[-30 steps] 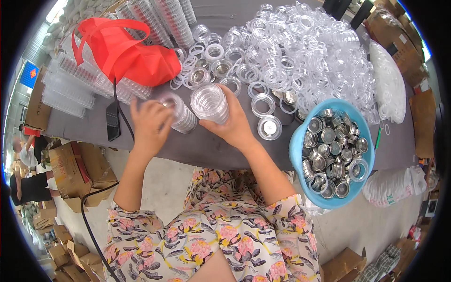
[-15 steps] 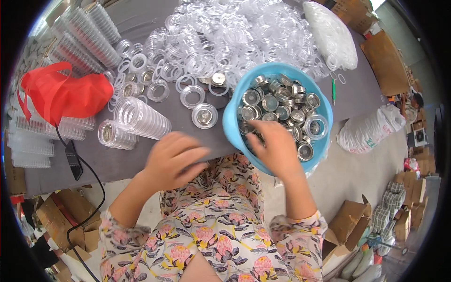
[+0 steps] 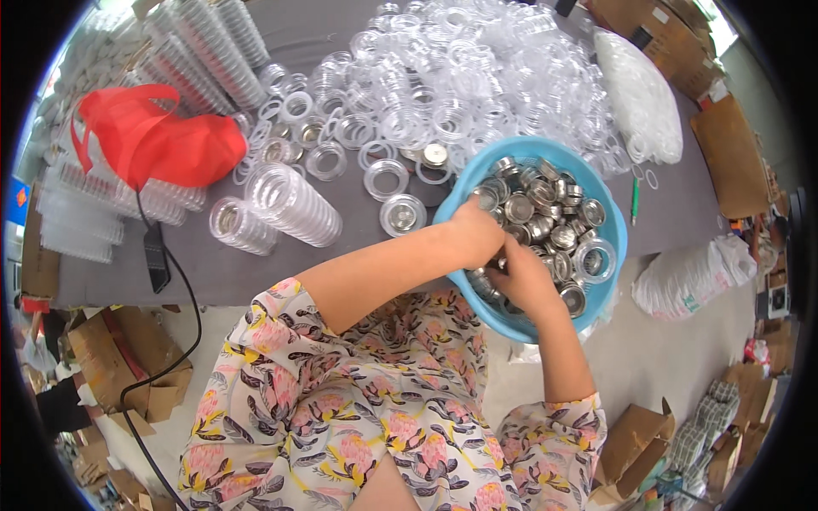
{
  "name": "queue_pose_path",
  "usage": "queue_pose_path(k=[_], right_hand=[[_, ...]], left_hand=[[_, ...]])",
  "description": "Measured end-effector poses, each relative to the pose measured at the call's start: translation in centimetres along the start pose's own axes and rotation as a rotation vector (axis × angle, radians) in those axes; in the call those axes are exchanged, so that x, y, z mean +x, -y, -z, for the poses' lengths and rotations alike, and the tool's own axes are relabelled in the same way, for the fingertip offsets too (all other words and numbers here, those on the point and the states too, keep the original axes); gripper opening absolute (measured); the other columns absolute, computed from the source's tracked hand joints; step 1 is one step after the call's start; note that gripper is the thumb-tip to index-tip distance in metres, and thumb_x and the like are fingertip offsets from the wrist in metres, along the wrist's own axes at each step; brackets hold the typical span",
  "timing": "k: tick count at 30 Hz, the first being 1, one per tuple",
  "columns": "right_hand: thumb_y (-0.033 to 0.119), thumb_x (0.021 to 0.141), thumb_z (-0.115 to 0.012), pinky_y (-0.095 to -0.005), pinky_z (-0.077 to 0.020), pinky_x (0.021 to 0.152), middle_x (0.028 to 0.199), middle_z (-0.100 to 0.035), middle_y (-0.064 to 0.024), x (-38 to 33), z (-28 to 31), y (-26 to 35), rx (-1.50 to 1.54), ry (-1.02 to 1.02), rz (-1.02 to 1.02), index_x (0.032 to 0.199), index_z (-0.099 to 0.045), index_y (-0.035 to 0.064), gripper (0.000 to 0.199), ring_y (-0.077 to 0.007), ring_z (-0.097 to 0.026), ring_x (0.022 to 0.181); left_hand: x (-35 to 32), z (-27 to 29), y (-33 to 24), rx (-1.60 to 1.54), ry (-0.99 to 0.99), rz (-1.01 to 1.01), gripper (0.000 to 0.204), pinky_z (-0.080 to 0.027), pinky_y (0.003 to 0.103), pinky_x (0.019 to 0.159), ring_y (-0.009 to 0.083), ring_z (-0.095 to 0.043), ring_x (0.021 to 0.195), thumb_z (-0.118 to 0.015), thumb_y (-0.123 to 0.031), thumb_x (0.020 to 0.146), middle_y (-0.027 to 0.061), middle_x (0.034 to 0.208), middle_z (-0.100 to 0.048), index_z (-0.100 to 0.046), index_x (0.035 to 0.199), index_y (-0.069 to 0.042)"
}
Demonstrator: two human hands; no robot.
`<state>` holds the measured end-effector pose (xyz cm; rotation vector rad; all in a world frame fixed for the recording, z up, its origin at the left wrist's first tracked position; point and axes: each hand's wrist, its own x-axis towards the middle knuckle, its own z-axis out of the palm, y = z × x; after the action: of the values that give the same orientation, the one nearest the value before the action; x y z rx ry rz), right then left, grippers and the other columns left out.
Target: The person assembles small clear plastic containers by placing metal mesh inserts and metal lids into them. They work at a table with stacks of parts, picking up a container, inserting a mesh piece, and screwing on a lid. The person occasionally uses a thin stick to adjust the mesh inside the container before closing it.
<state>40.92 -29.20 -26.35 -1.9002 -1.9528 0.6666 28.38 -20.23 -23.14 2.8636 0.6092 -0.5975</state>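
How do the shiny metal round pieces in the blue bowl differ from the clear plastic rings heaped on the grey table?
The shiny metal round pieces are silver and opaque; the clear plastic rings are see-through. The metal ones fill the blue plastic bowl, with both hands in among them; the rings lie loose on the grey table. Both are small and round.

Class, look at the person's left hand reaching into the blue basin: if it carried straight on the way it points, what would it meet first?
Most likely the round metal tins heaped in the blue basin; the left hand points right into them, though depth is hard to judge.
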Motion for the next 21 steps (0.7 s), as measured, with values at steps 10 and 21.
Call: queue_pose_path(k=[10, 21], right_hand=[[0.004, 0.074, -0.059, -0.0295, -0.0440, 0.062, 0.078, -0.059, -0.0096, 0.6, 1.4, 1.0, 0.240, -0.123, -0.173, 0.105, -0.063, 0.0037, 0.031, -0.0185, -0.055, 0.067], [-0.013, 0.077, -0.051, -0.0171, -0.0344, 0.054, 0.087, -0.054, -0.0005, -0.9, 1.6, 9.9, 0.695, -0.621, 0.129, 0.093, -0.071, 0.0036, 0.030, -0.0027, -0.045, 0.064]], left_hand=[[-3.4, -0.9, 0.7, -0.355, -0.695, -0.041, 0.006, -0.036, 0.035, 0.084, 0.0197, -0.052, 0.096, -0.067, -0.015, 0.072, -0.0002, 0.080, -0.060, -0.063, 0.074, -0.011], [-21.9, -4.4, 6.4, -0.284, -1.591, 0.410, 0.018, -0.041, 0.036, 0.084, 0.0225, -0.056, 0.089, -0.070, 0.000, 0.070, 0.0035, 0.086, -0.063, -0.065, 0.086, -0.006]])
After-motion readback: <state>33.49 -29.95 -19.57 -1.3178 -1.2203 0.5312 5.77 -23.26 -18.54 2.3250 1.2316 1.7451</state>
